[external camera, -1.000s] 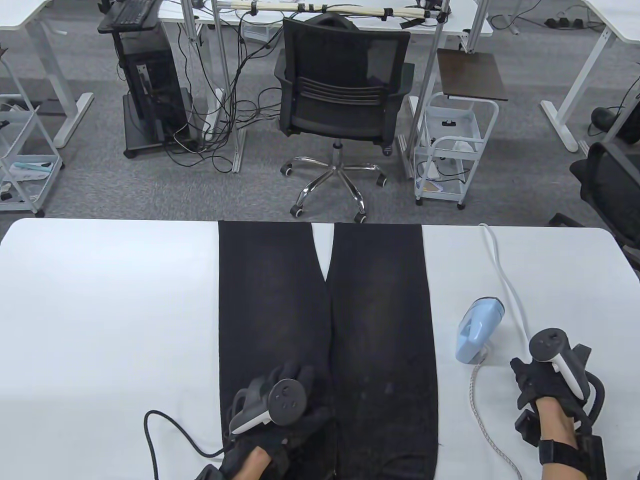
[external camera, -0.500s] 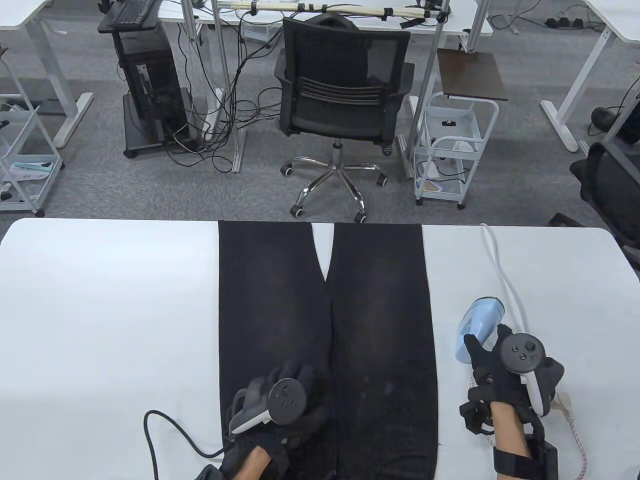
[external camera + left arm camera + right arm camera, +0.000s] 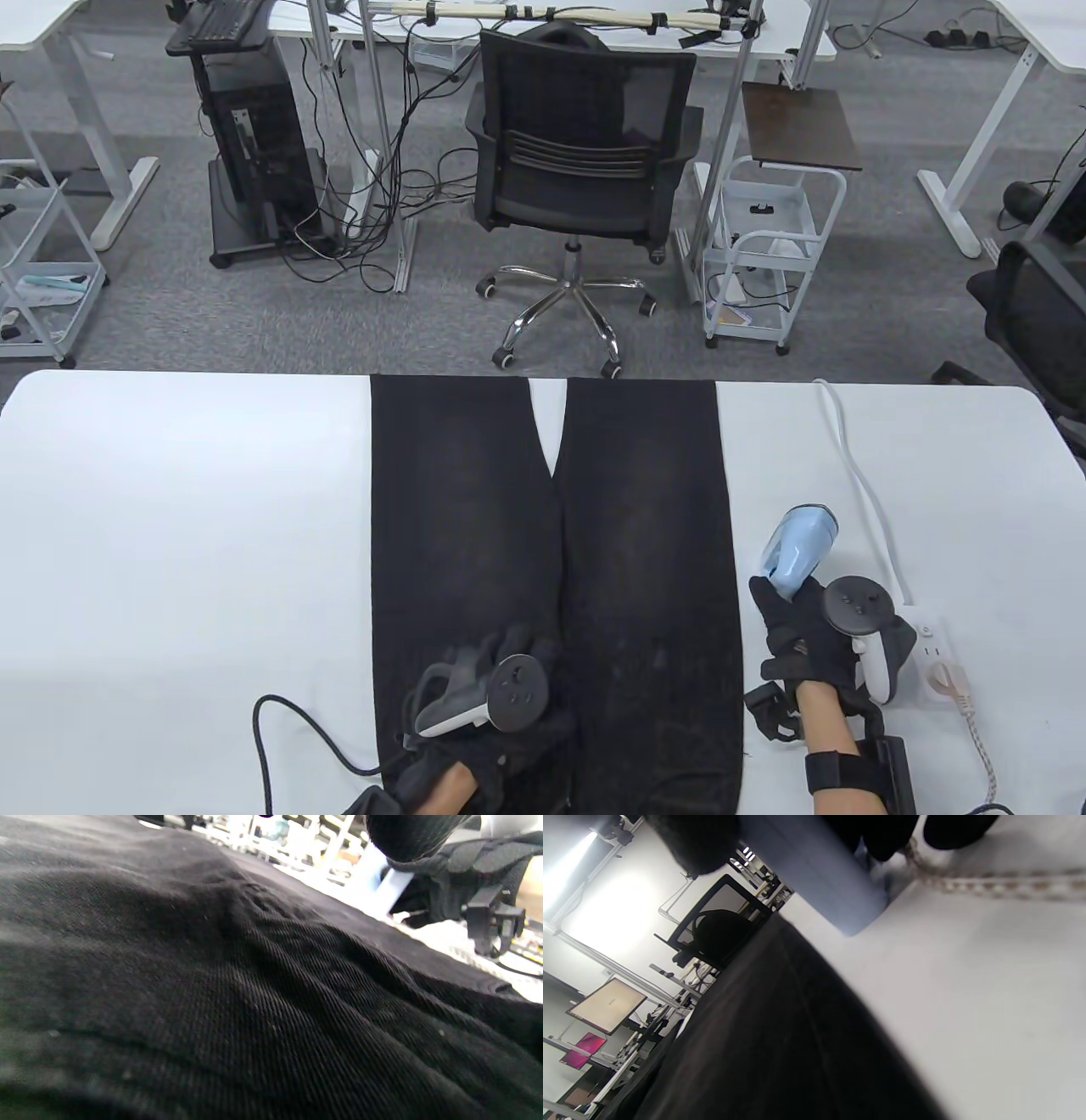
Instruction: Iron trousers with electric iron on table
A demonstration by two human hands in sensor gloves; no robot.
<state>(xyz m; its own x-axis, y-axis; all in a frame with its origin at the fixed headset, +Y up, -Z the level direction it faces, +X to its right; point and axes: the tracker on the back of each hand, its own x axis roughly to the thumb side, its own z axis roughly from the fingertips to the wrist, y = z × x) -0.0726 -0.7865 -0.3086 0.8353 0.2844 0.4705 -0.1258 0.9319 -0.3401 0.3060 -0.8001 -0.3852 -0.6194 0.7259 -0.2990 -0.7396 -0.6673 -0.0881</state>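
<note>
Black trousers [image 3: 551,526] lie flat on the white table [image 3: 187,526], legs pointing to the far edge. My left hand [image 3: 517,658] rests flat on the trousers near the waist end, and its wrist view is filled with the dark fabric [image 3: 212,984]. My right hand [image 3: 793,624] grips the light blue iron [image 3: 797,548] by its rear end, just right of the trousers' right edge, nose tilted away from me. In the right wrist view the iron's body [image 3: 806,870] sits between my fingers above the bare table, with the trousers [image 3: 763,1035] beside it.
A white power strip [image 3: 929,632] lies right of my right hand, with a white cord [image 3: 857,475] running to the far edge. A braided cord [image 3: 976,730] trails to the near right. A black cable [image 3: 280,730] loops left of my left hand. An office chair [image 3: 577,153] stands beyond the table.
My right hand moved left from beside the iron, took hold of it and carried it a little toward the trousers, uncovering the power strip. My left hand shifted slightly right and nearer.
</note>
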